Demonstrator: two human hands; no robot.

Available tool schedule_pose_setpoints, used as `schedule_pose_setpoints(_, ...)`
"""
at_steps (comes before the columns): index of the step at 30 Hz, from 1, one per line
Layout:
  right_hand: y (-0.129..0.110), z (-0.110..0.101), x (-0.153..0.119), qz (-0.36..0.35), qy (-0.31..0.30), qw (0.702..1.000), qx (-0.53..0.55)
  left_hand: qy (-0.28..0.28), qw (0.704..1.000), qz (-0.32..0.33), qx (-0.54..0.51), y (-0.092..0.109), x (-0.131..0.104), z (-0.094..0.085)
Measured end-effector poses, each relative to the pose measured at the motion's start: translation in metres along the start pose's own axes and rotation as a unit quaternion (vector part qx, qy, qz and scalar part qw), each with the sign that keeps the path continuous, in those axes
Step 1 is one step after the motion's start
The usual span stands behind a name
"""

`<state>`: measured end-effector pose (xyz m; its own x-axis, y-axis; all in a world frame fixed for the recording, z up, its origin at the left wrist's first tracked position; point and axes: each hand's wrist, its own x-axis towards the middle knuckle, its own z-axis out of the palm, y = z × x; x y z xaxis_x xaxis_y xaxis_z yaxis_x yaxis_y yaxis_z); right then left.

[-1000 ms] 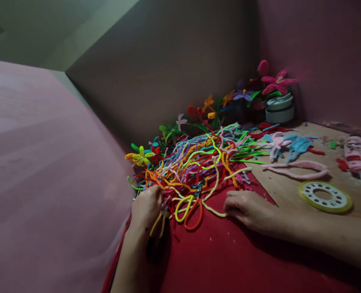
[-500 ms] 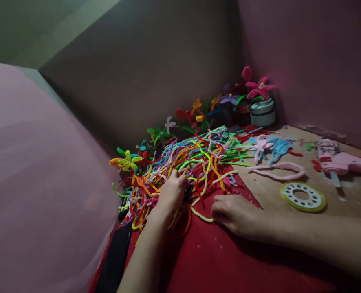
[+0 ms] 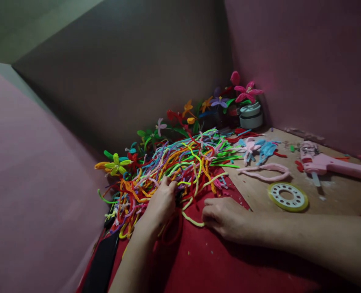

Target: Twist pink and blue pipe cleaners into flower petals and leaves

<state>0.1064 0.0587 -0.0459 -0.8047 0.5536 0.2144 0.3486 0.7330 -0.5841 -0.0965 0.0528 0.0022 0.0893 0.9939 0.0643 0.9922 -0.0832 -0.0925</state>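
A tangled pile of colourful fuzzy stems (image 3: pixel 168 162) spreads across the red surface (image 3: pixel 211 260). At its near edge is my left hand (image 3: pixel 163 199), its fingers bent together among the stems; what they pinch is too small to make out. To the right, my right hand (image 3: pixel 219 215) is closed on the end of a pale yellow stem (image 3: pixel 192 219), which curves from its fingertips back toward the pile. A loop of red stem (image 3: pixel 172 236) lies in shadow beside my left forearm.
Fuzzy flowers (image 3: pixel 117 165) stand behind the pile. On the brown board (image 3: pixel 256 205) at right are a tape roll (image 3: pixel 288 197), a pink glue gun (image 3: pixel 318 162), a pink stem loop (image 3: pixel 266 173) and blue pieces (image 3: pixel 266 150). A black flat object (image 3: pixel 102 260) lies lower left.
The whole view has shifted, so the things appear farther left and slightly lower. My right hand still has the pale yellow stem; my left hand stays at the pile.
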Motion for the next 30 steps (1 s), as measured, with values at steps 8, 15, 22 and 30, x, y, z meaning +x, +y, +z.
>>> schedule_pose_setpoints(8,0.000,0.000,0.003,0.005,-0.008,1.000,-0.025,0.152,0.988,-0.020,0.021,0.012,0.010,-0.029)
schedule_pose_setpoints(15,0.002,0.002,0.002,0.006,-0.005,0.999,-0.042,0.095,0.995,-0.038,0.002,0.028,0.063,-0.009)
schedule_pose_setpoints(22,0.005,0.005,0.002,-0.012,0.011,0.999,-0.046,0.123,0.989,-0.075,-0.014,0.017,0.070,0.000)
schedule_pose_setpoints(30,0.003,0.002,0.003,0.004,-0.005,0.998,-0.059,0.113,0.989,-0.068,-0.072,0.010,0.070,0.009)
